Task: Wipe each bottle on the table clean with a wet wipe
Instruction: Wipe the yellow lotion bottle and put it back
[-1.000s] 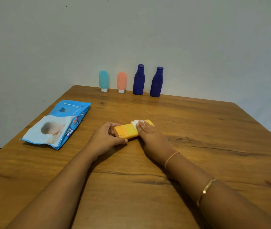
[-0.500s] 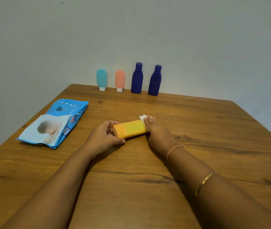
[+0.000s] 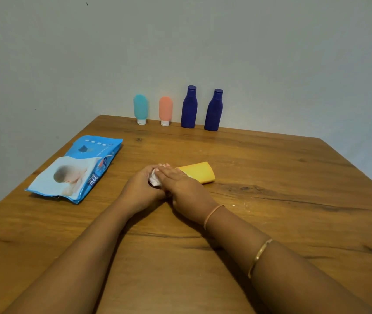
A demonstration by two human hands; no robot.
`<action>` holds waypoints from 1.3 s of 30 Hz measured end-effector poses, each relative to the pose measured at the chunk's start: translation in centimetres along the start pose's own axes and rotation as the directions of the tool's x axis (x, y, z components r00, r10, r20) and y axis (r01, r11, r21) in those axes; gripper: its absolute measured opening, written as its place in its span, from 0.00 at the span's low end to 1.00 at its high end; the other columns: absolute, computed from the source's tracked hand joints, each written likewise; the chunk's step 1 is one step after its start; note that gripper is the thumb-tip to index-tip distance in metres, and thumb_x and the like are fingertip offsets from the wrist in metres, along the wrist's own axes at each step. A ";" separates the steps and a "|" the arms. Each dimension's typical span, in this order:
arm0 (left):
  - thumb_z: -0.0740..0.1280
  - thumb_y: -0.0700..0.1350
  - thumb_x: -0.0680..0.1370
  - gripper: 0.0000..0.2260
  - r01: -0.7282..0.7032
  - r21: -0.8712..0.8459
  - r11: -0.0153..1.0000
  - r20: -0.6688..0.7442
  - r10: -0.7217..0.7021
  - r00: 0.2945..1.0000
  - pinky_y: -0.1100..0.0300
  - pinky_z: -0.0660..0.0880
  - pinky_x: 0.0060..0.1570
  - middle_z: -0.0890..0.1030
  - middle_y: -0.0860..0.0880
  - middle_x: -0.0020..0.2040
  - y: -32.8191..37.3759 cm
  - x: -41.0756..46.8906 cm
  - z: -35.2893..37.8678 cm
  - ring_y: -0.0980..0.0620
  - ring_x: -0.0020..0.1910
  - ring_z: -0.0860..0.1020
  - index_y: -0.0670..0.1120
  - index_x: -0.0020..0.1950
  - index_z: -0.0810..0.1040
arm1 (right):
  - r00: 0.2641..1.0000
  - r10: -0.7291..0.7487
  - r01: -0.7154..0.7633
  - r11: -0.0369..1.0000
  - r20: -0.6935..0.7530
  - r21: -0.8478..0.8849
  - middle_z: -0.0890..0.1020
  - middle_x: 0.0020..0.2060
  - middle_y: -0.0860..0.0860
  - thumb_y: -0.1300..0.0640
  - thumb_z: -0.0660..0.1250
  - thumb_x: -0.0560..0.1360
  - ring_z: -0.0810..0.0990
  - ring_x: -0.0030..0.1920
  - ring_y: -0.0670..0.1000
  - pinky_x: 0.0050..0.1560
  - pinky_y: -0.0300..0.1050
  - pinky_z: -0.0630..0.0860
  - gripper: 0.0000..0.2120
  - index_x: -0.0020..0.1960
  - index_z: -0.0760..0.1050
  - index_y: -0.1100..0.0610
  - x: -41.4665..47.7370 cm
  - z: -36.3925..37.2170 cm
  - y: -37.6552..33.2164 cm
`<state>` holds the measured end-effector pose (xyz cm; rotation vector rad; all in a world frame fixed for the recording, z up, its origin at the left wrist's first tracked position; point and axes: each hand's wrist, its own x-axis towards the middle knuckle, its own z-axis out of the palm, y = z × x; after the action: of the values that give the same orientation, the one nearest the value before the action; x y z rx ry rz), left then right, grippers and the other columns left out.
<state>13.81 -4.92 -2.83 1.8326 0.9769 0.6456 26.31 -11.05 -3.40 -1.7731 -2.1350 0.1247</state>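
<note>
A yellow-orange tube (image 3: 199, 174) lies on its side in the middle of the wooden table (image 3: 282, 177). My left hand (image 3: 138, 192) grips its left end, which is hidden under both hands. My right hand (image 3: 181, 188) holds a bunched white wet wipe (image 3: 155, 180) against the tube's left part, right beside my left hand. At the far edge by the wall, a teal tube (image 3: 140, 108), a coral tube (image 3: 165, 109) and two dark blue bottles (image 3: 189, 107) (image 3: 213, 111) stand upright in a row.
A blue pack of wet wipes (image 3: 76, 168) lies flat on the left side of the table, close to my left hand. The wall runs directly behind the row of bottles. Small white specks lie on the wood to the right of my right wrist.
My right hand slid the wipe along the tube from its right end to its left end, up against my left hand. The tube's right half is now uncovered.
</note>
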 end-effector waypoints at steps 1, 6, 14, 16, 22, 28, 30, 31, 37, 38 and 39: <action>0.75 0.36 0.66 0.27 0.022 0.006 1.000 0.002 -0.022 1.000 0.70 0.72 0.40 0.79 0.57 0.47 0.1 0.0 0.1 0.61 0.44 0.77 0.51 0.60 0.71 | 0.999 0.042 -0.042 0.999 0.001 -0.012 0.55 0.75 0.54 0.68 0.60 0.74 0.51 0.75 0.51 0.72 0.39 0.44 0.32 0.75 0.53 0.58 0.0 -0.2 0.4; 0.76 0.37 0.66 0.28 0.065 0.042 0.997 0.010 -0.065 0.998 0.62 0.76 0.39 0.78 0.54 0.48 0.2 0.0 0.1 0.57 0.35 0.74 0.52 0.61 0.70 | 0.953 0.299 -0.304 0.944 -0.053 -0.132 0.57 0.75 0.52 0.68 0.58 0.75 0.53 0.75 0.50 0.72 0.41 0.48 0.32 0.75 0.51 0.56 -0.4 -2.2 4.3; 0.75 0.40 0.68 0.26 -0.069 0.262 0.963 -0.094 0.097 0.991 0.65 0.73 0.38 0.71 0.60 0.53 0.2 -0.1 0.2 0.59 0.43 0.75 0.60 0.58 0.68 | 0.857 0.509 -0.486 0.851 -0.083 0.201 0.77 0.62 0.54 0.63 0.59 0.78 0.75 0.58 0.52 0.49 0.37 0.66 0.19 0.68 0.70 0.55 -0.4 -4.7 6.0; 0.75 0.39 0.67 0.25 -0.064 0.218 0.974 -0.102 0.088 0.991 0.66 0.73 0.38 0.71 0.60 0.54 0.1 0.0 0.1 0.59 0.45 0.75 0.60 0.54 0.68 | 0.850 0.520 -0.495 0.842 -0.082 0.212 0.77 0.62 0.53 0.64 0.60 0.77 0.75 0.58 0.51 0.50 0.38 0.70 0.18 0.67 0.71 0.55 -0.7 -5.1 5.6; 0.76 0.37 0.66 0.19 -0.051 0.072 0.996 -0.150 0.062 0.987 0.67 0.72 0.42 0.75 0.61 0.52 -0.1 0.3 0.3 0.59 0.47 0.76 0.55 0.46 0.72 | 0.853 0.521 -0.510 0.836 0.003 -0.203 0.75 0.62 0.56 0.64 0.63 0.75 0.74 0.60 0.55 0.61 0.47 0.71 0.22 0.68 0.67 0.57 0.1 -5.2 2.4; 0.74 0.37 0.68 0.20 -0.046 0.049 0.998 -0.187 0.055 0.981 0.73 0.69 0.34 0.77 0.60 0.42 -0.2 0.1 0.7 0.67 0.40 0.75 0.54 0.53 0.72 | 0.964 0.236 -0.260 0.932 -0.122 -0.251 0.63 0.72 0.57 0.62 0.63 0.76 0.57 0.74 0.56 0.74 0.53 0.49 0.28 0.73 0.57 0.60 -0.5 -1.6 -2.8; 0.71 0.36 0.71 0.16 -0.068 0.104 0.992 -0.227 0.090 0.970 0.73 0.68 0.32 0.78 0.59 0.40 -0.3 0.0 0.7 0.67 0.39 0.75 0.53 0.52 0.72 | 0.987 0.139 -0.156 0.957 -0.086 -0.244 0.59 0.74 0.57 0.63 0.61 0.77 0.53 0.75 0.55 0.74 0.52 0.46 0.30 0.75 0.52 0.59 0.4 -1.0 -3.6; 0.71 0.36 0.71 0.16 -0.065 0.108 0.992 -0.246 0.090 0.965 0.73 0.68 0.32 0.78 0.59 0.39 -0.3 -0.1 0.7 0.66 0.39 0.75 0.53 0.51 0.72 | 0.991 0.104 -0.119 0.971 -0.081 -0.210 0.58 0.74 0.56 0.64 0.60 0.77 0.53 0.75 0.54 0.74 0.50 0.45 0.29 0.75 0.52 0.59 0.6 -1.1 -3.6; 0.77 0.39 0.65 0.20 0.008 0.094 0.996 -0.209 0.012 0.978 0.65 0.75 0.43 0.77 0.55 0.46 -0.4 0.4 0.5 0.60 0.45 0.77 0.55 0.46 0.71 | 0.940 0.273 -0.296 0.951 -0.206 -0.088 0.63 0.73 0.49 0.61 0.65 0.75 0.58 0.74 0.51 0.72 0.44 0.49 0.30 0.73 0.58 0.52 -1.5 -2.4 0.8; 0.77 0.39 0.65 0.19 0.008 0.109 0.994 -0.210 0.015 0.978 0.65 0.75 0.43 0.77 0.55 0.46 -0.4 0.4 0.6 0.60 0.45 0.77 0.55 0.45 0.70 | 0.923 0.327 -0.354 0.928 -0.204 -0.113 0.64 0.72 0.50 0.61 0.65 0.75 0.59 0.73 0.51 0.73 0.45 0.51 0.29 0.73 0.59 0.52 -1.5 -2.9 1.6; 0.77 0.39 0.65 0.19 0.006 0.122 0.992 -0.214 0.020 0.977 0.66 0.74 0.42 0.76 0.56 0.45 -0.3 0.5 0.7 0.60 0.45 0.76 0.55 0.45 0.70 | 0.912 0.370 -0.397 0.905 -0.176 -0.151 0.65 0.72 0.51 0.62 0.64 0.75 0.60 0.73 0.51 0.73 0.47 0.53 0.29 0.73 0.60 0.53 -1.2 -3.4 2.1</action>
<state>14.50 -4.79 -3.42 1.9018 1.1750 0.8175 29.53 -12.36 -1.15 -2.2236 -1.7201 -0.1024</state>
